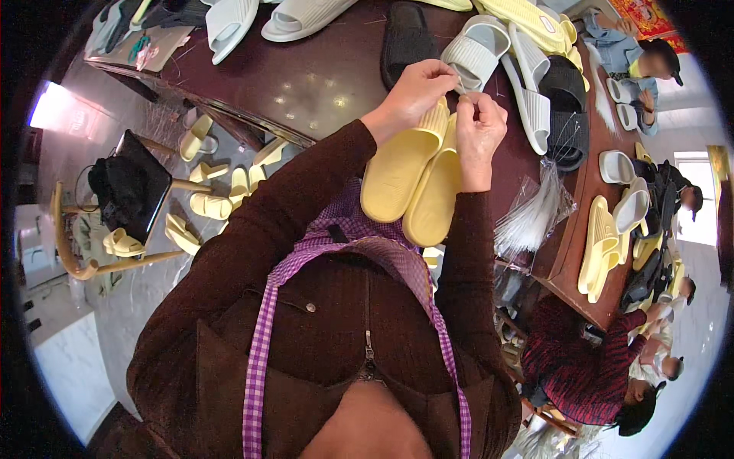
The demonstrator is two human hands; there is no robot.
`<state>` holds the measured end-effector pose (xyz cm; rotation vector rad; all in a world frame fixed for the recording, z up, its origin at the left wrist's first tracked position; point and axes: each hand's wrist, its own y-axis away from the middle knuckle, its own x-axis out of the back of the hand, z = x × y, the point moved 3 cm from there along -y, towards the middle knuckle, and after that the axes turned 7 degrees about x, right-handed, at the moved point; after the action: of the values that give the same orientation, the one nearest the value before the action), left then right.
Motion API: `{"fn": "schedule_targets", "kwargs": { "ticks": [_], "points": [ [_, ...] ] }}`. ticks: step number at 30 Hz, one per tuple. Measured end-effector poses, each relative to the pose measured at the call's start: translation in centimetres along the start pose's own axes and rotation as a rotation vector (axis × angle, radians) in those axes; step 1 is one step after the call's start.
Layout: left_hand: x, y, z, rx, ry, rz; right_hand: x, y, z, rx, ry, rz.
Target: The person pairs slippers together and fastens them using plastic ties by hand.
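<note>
A pair of yellow slide slippers [396, 180] rests at the table's near edge, soles down and toes away from me, the straps partly under my hands. My left hand [417, 92] is closed in a pinch just above the straps. Close beside it, my right hand [482, 134] pinches too, thumb against forefinger. Between the fingertips shows a thin whitish plastic strand [460, 86], too fine to make out fully. Right of my right forearm, a bundle of thin clear plastic strands [535, 218] lies in an opened bag.
Grey slides [475, 57] and black slides [566, 107] crowd the dark red table [283, 92]. More yellow slippers [600, 245] lie at its right end. A chair with a black bag [126, 191] stands left, near slippers on the floor. A co-worker in a red-black top [577, 356] sits right.
</note>
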<state>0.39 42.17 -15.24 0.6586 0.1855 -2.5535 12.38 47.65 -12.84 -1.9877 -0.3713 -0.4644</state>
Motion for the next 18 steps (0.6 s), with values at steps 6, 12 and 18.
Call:
{"fn": "schedule_targets", "kwargs": {
  "ticks": [6,12,18],
  "points": [
    [0.00,0.16,-0.12,0.014,-0.011,-0.010,0.03,0.01,-0.18,-0.008,-0.044,0.023],
    [0.11,0.01,-0.28,0.030,-0.023,-0.045,-0.02,-0.04,-0.32,0.021,-0.028,0.031],
    [-0.37,-0.04,0.14,0.034,-0.065,-0.101,0.18,-0.44,0.16,0.034,-0.041,-0.003]
  ]
}}
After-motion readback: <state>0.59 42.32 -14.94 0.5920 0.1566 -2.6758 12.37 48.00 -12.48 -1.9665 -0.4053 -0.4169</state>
